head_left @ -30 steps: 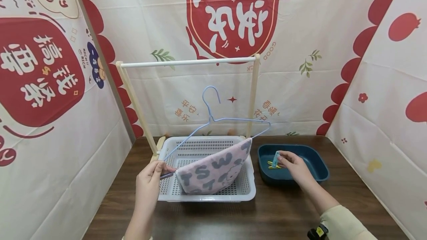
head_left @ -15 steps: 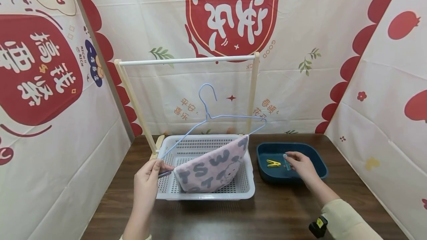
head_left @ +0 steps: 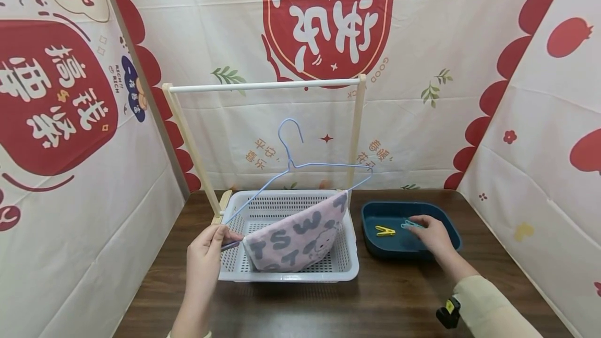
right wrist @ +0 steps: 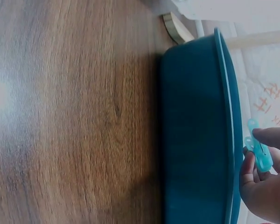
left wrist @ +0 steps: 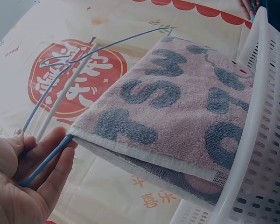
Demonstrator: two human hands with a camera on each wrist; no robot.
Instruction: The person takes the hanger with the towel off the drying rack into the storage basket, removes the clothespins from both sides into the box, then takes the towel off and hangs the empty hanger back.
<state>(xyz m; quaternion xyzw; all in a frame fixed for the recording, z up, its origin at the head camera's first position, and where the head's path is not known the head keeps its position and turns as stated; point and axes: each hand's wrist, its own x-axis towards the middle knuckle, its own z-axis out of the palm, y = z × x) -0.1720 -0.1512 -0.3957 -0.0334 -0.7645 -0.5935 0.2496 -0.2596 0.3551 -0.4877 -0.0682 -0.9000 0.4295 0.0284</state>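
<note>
My left hand (head_left: 206, 249) holds the left end of a blue wire clothes hanger (head_left: 328, 164), which stands tilted with its hook up. Over the hanger's lower bar hangs a folded pink towel (head_left: 291, 241) with grey letters, its bottom inside a white basket. In the left wrist view the bare hanger wire crosses the fingers beside the towel (left wrist: 163, 98). My right hand (head_left: 434, 236) pinches a light teal clothespin (right wrist: 264, 158) over a dark teal basin (head_left: 389, 250). A yellow clothespin (head_left: 385, 231) lies in that basin, left of the right hand.
The white perforated basket (head_left: 291, 276) sits on the brown wooden table (head_left: 300, 309). A rack with a white top bar (head_left: 263, 86) and wooden posts rises behind it. Printed cloth (head_left: 422, 134) walls off the back and both sides.
The right hand has moved slightly right, away from the yellow clothespin, and the teal clothespin in its fingers has turned from upright to nearly level. The hanger and towel have shifted slightly left.
</note>
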